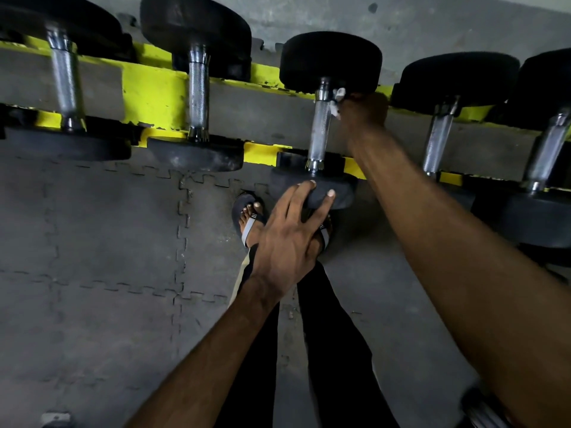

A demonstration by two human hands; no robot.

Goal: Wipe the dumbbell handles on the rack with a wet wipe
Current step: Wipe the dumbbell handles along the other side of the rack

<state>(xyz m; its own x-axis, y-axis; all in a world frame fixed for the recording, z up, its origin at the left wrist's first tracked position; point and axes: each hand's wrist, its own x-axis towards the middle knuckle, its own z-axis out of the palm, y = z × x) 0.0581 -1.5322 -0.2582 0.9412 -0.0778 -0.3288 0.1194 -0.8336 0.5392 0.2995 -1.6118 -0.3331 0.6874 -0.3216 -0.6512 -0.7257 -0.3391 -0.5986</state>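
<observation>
— How many dumbbells (pixel 197 94) are there?

— Five in view, side by side across the yellow rack (pixel 151 97), each with one chrome handle between two black heads. At the bottom right corner there is a bit more chrome, too blurred to name

— And the wet wipe (pixel 337 98)?

— One, white and bunched up, at the far end of the third dumbbell (pixel 319 131) counting from the left. It touches the handle just below the collar by the far head

— What are the hands doing?

— The right hand (pixel 363 114) is clenched round the wipe and sits beside the handle, in the gap between the third and fourth dumbbells. The left hand (pixel 290 230) is released, fingers spread, with fingertips resting on the rim of the same dumbbell's near head

— Anything else?

— Two feet in sandals (pixel 245 214) with striped straps stand right under that near head, below the left hand. The floor mats (pixel 92 242) are grey, joined by jigsaw seams

— Room to move?

— Each handle has a clear gap to its neighbour; the heads sit closer, and the fourth and fifth nearly touch. The near heads overhang the rack's front rail, and the mats lie open to the left of the feet
</observation>
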